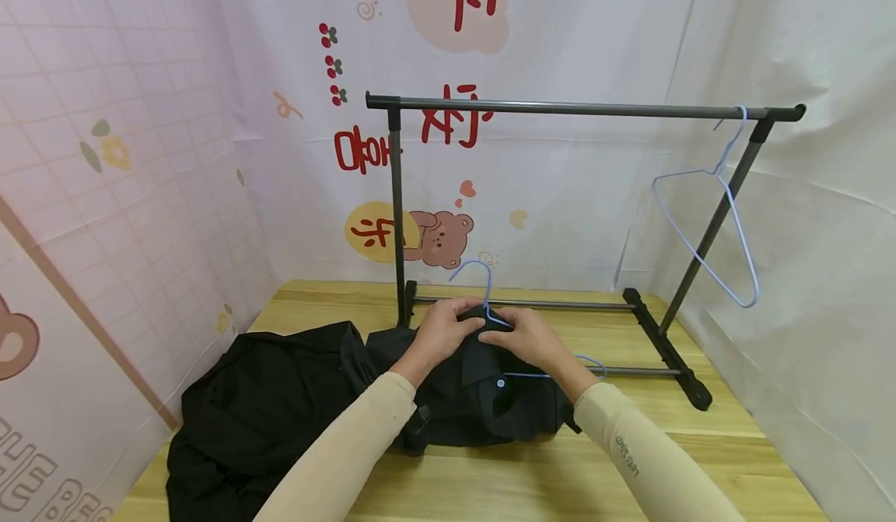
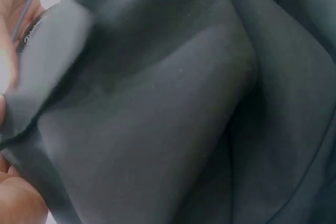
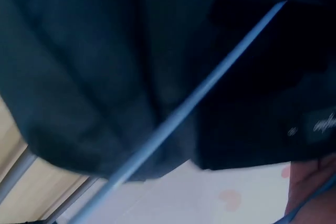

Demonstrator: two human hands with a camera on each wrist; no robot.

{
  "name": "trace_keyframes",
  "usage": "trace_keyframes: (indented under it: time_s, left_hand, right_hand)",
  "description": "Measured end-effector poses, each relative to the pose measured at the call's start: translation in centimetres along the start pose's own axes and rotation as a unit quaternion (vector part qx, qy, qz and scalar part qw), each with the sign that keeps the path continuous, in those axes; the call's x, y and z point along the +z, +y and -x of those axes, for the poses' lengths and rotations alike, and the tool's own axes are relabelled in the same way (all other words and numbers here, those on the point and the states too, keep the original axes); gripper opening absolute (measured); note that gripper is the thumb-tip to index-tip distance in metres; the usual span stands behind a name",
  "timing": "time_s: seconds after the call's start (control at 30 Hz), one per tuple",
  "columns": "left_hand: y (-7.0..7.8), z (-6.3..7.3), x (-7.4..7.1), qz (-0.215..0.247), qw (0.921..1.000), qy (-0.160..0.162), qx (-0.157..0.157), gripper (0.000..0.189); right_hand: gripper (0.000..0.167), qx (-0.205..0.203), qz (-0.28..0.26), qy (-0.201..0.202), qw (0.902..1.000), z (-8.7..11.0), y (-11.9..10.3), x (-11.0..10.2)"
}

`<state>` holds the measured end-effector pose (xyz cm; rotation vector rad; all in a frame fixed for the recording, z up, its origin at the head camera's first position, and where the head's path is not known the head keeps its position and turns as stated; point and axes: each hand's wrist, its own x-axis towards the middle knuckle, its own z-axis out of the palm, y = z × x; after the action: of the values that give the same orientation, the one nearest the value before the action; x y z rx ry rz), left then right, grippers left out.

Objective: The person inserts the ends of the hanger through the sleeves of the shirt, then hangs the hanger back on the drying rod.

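A black shirt [image 1: 455, 409] with a collar and a pale button lies on the table around a blue clothes hanger [image 1: 488, 281]. The hanger's hook rises above the collar, and its right end shows outside the cloth. My left hand [image 1: 448, 331] pinches the collar on the left of the hook. On the other side, my right hand [image 1: 528, 341] pinches the collar beside the hanger's neck. Dark cloth fills most of the left wrist view. In the right wrist view, the hanger's bar [image 3: 178, 114] crosses the shirt, and a label [image 3: 321, 124] shows inside.
A heap of black cloth [image 1: 266, 405] lies at the left; I cannot tell whether it joins the shirt. Behind stands a metal clothes rack [image 1: 560, 107], with a second blue hanger [image 1: 745, 250] on its right end. The wooden table [image 1: 714, 460] extends beneath, with printed curtains behind.
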<state>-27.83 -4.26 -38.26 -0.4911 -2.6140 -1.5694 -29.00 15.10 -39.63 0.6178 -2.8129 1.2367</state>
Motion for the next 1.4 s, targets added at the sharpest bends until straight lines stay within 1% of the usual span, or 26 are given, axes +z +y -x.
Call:
trace_keyframes:
  time_s: [0.07,0.13,0.2,0.27,0.37,0.43,0.53,0.63,0.73,0.8,0.87,0.97,1.03,1.07,1.17,1.2,1.3,1.37,1.4]
  left_hand:
    - [0.2,0.0,0.0,-0.005,1.0000,-0.008,0.002,0.030]
    - [0.2,0.0,-0.2,-0.011,0.9997,-0.022,0.008,0.030]
    - [0.0,-0.1,-0.5,-0.036,0.9984,-0.041,0.017,0.031]
    - [-0.5,-0.1,-1.1,-0.068,0.9955,-0.060,0.027,0.031]
    - [-1.5,-0.1,-2.3,-0.119,0.9892,-0.076,0.040,0.027]
    - [-2.3,0.1,-3.3,-0.132,0.9873,-0.079,0.041,0.021]
    - [-3.5,0.4,-4.7,-0.124,0.9891,-0.076,0.023,0.014]
    - [-4.5,0.7,-5.6,-0.100,0.9929,-0.064,-0.005,0.017]
    - [-5.1,0.9,-6.1,-0.084,0.9945,-0.050,-0.037,0.017]
    - [-5.4,1.0,-6.2,-0.076,0.9949,-0.043,-0.050,0.015]
    - [-5.5,1.2,-6.3,-0.074,0.9944,-0.042,-0.064,0.018]
    - [-5.8,1.4,-6.4,-0.076,0.9931,-0.050,-0.074,0.026]
    - [-6.2,1.6,-6.5,-0.074,0.9922,-0.058,-0.082,0.028]
    - [-6.4,1.6,-6.6,-0.074,0.9920,-0.061,-0.083,0.026]
    - [-7.1,1.7,-6.8,-0.073,0.9917,-0.065,-0.084,0.009]
    - [-7.3,1.7,-6.9,-0.071,0.9916,-0.068,-0.084,0.008]
    - [-7.7,1.9,-7.2,-0.069,0.9912,-0.071,-0.088,0.023]
    - [-7.8,2.1,-7.4,-0.069,0.9909,-0.074,-0.089,0.025]
    - [-7.8,2.1,-7.5,-0.070,0.9908,-0.075,-0.089,0.023]
  right_hand:
    - [0.019,0.000,0.013,0.012,0.9998,0.0,-0.4,0.1]
    - [0.015,-0.002,0.018,0.018,0.9997,0.0,-0.6,0.2]
    - [0.013,-0.004,0.015,0.021,0.9997,0.1,-0.6,0.1]
    - [0.015,-0.004,0.008,0.021,0.9997,0.1,-0.5,-0.3]
    - [0.018,0.003,-0.010,0.022,0.9997,0.2,-0.1,-1.1]
    - [0.021,0.013,-0.018,0.026,0.9994,0.3,0.4,-1.7]
    - [0.019,0.018,-0.026,0.028,0.9991,0.4,1.3,-2.6]
    - [0.017,0.024,-0.031,0.030,0.9988,0.6,2.0,-3.4]
    - [0.019,0.033,-0.032,0.028,0.9986,0.7,2.4,-4.0]
    - [0.020,0.042,-0.030,0.031,0.9982,0.7,2.6,-4.3]
    - [0.023,0.054,-0.026,0.032,0.9977,0.8,2.8,-4.6]
    - [0.028,0.071,-0.022,0.042,0.9964,1.0,3.2,-5.3]
    - [0.032,0.081,-0.026,0.047,0.9953,1.1,3.5,-5.8]
    - [0.034,0.081,-0.025,0.051,0.9951,1.2,3.7,-6.0]
    - [0.038,0.084,-0.030,0.064,0.9940,1.5,4.3,-6.5]
    - [0.039,0.084,-0.034,0.068,0.9935,1.6,4.5,-6.7]
    - [0.039,0.089,-0.037,0.087,0.9915,1.7,5.1,-7.0]
    - [0.041,0.095,-0.043,0.099,0.9897,1.7,5.5,-7.3]
    - [0.042,0.098,-0.044,0.105,0.9886,1.8,5.6,-7.4]
